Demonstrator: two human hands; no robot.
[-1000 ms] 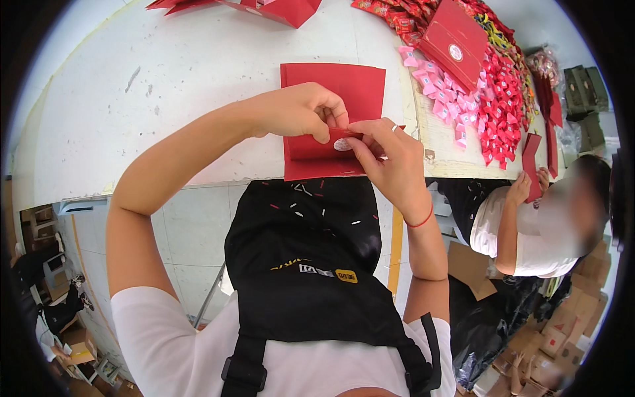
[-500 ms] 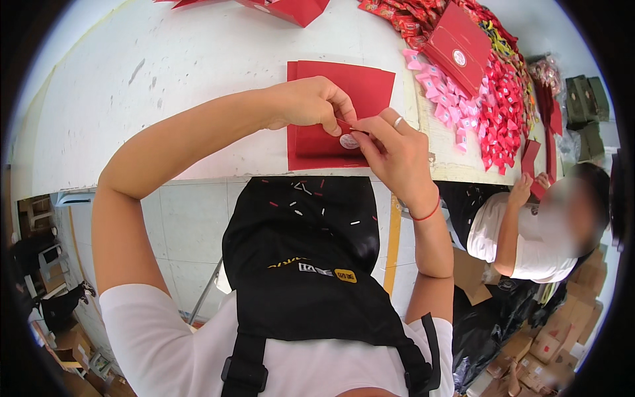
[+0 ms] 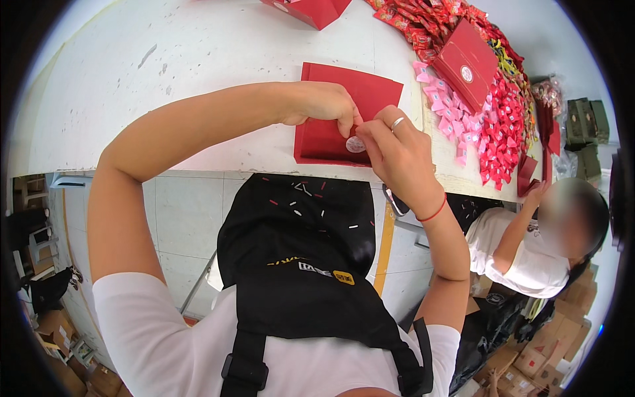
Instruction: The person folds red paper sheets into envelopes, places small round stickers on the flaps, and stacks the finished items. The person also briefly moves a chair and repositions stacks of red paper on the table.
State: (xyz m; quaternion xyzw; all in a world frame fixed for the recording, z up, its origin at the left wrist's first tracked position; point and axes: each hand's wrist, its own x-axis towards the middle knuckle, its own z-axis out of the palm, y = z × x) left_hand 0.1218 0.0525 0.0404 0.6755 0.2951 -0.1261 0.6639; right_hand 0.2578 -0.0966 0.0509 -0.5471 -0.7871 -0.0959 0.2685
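A flat red gift box (image 3: 317, 147) lies at the front edge of the white table, with a round pale sticker (image 3: 356, 144) near its front side. Over its middle, my left hand (image 3: 329, 106) bends down with fingers pinched. My right hand (image 3: 399, 147), wearing a ring, pinches from the other side, so the fingertips of both hands meet just above the sticker. Whatever sits between the fingertips is too small and hidden to name. My right hand covers the box's right front corner.
On the right stands another red box (image 3: 466, 66) on heaps of wrapped sweets: pink (image 3: 444, 109), red (image 3: 496, 139) and others behind. An open red carton (image 3: 311, 12) is at the far edge. A co-worker (image 3: 522, 248) sits at the right, handling a red piece.
My hands stay together over the box; the small red edge seen between my fingers earlier no longer shows. The view has shifted slightly. The co-worker's hands have moved a little.
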